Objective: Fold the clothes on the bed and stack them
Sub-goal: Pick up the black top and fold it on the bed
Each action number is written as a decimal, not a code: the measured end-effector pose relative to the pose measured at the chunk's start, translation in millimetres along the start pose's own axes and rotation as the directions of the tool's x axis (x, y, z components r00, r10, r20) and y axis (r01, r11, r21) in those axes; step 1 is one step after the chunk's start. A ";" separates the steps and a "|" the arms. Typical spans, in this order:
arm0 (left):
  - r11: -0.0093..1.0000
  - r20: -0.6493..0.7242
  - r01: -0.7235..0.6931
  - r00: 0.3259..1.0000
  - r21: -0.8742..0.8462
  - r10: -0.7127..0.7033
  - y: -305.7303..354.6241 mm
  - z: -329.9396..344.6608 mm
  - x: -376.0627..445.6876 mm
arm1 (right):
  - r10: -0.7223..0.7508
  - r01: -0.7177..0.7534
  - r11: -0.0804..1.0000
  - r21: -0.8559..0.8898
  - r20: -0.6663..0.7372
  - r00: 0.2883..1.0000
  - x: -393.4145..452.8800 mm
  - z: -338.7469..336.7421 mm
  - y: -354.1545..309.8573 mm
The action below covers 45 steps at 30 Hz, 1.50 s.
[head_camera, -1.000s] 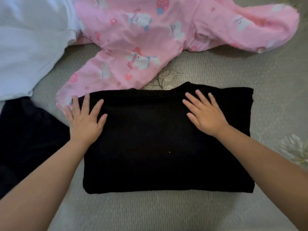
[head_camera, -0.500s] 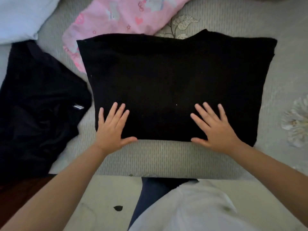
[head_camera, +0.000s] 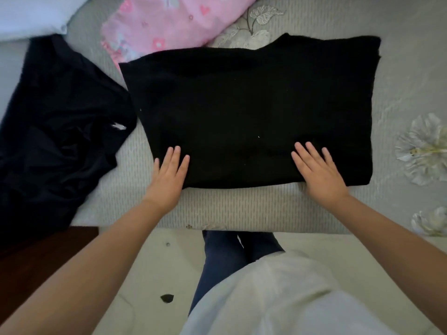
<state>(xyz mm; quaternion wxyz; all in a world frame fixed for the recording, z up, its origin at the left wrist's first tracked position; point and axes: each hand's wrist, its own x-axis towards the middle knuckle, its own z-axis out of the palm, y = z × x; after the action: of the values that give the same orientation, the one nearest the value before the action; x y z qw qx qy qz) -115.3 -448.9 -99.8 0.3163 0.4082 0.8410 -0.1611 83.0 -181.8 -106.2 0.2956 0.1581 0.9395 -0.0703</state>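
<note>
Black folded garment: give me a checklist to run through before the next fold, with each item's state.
1. Both hands flat on the black folded garment: left hand, right hand - ok.
2. Near edge straight - ok.
3. Far edge even - not ok, raised at middle.
4. Clear of pink garment - not ok, far-left corner meets it.
5. Clear of dark garment - cannot tell.

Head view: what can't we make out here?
- Folded black garment: layers beneath hidden by its own top.
- Pink garment and white cloth: cut off by top edge.
- Dark crumpled garment: type unclear, runs off left edge.
</note>
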 end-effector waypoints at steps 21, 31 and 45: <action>0.876 -0.080 -0.464 0.876 0.134 0.476 177.9 -92.5 54.8 | 0.796 -0.597 0.391 0.700 0.068 0.601 -64.5 11.9 58.5; 0.668 -0.005 -0.572 0.758 0.476 0.652 310.9 -148.1 167.9 | 0.838 -0.658 0.127 0.743 0.275 0.472 -39.5 17.9 84.6; 0.432 -0.271 -0.682 0.336 0.590 0.902 222.4 -182.5 138.7 | 0.888 -0.434 0.442 0.785 -0.316 0.334 -58.9 -30.1 0.8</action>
<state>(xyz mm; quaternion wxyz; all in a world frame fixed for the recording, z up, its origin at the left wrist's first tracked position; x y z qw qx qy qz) -77.7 -134.5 -58.2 0.0108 0.8502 0.5262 -0.0121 113.0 -189.3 -47.7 -0.1486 0.6438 0.7362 -0.1462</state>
